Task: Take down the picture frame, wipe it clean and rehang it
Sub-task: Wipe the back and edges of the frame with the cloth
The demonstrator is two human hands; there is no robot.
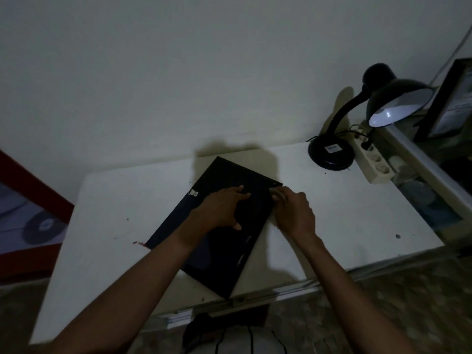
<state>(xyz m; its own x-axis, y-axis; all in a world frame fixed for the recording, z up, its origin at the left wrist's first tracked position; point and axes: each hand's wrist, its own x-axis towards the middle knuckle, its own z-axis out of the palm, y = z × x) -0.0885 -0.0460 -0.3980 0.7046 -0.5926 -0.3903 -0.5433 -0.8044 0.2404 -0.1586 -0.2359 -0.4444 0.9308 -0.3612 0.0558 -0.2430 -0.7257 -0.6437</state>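
The picture frame point(222, 226) is off the wall and lying flat on the white table point(344, 213), turned at an angle, one corner poking just past the near edge. It looks back side up: there's a small metal hanger point(193, 193) on its left rim. Your left hand point(222, 210) is spread flat across the dark back panel, pressing it steady. Your right hand point(293, 210) sits at the right edge near the far corner, fingertips point(277, 194) bunched on the rim as if pinching a clip or the edge itself; too dim to say which. No cloth in view anywhere, so I'd call this the stage between taking down and wiping, with the wipe not begun. Next you'll want something to wipe with, and a firm hold with that flat left hand so the frame doesn't skate on the smooth top. Mind the desk lamp point(357, 123) and power strip point(373, 159) off to your right when you lift it
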